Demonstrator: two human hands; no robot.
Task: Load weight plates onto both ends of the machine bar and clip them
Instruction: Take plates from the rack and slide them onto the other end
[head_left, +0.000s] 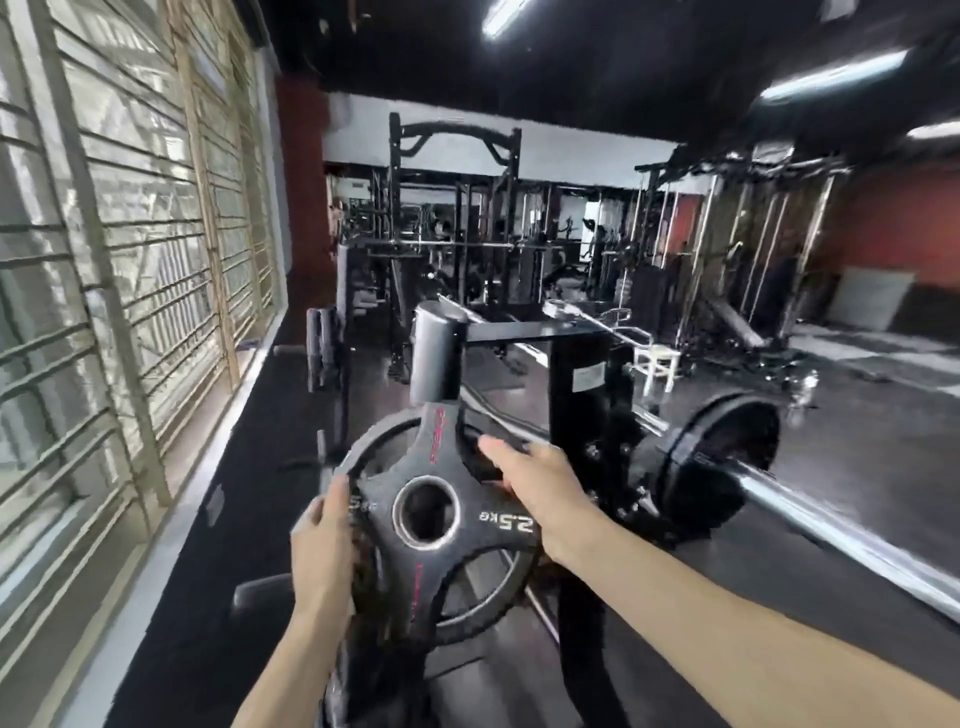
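I hold a black 2.5 kg weight plate (441, 551) with three cut-out grips and a steel-lined centre hole, facing me at chest height. My left hand (324, 545) grips its left rim, fingers curled round the edge. My right hand (535, 486) grips the upper right of the plate, fingers through a cut-out. To the right, the chrome machine bar (810, 514) runs toward me with a larger black plate (719, 462) on its sleeve. The bar's near end is out of frame.
The black machine frame (587, 384) with a padded roller (436, 353) stands just behind the plate. A barred window wall (104, 260) runs along the left. Racks and cable machines (467, 218) fill the back. A white stool (657, 364) sits beyond the frame.
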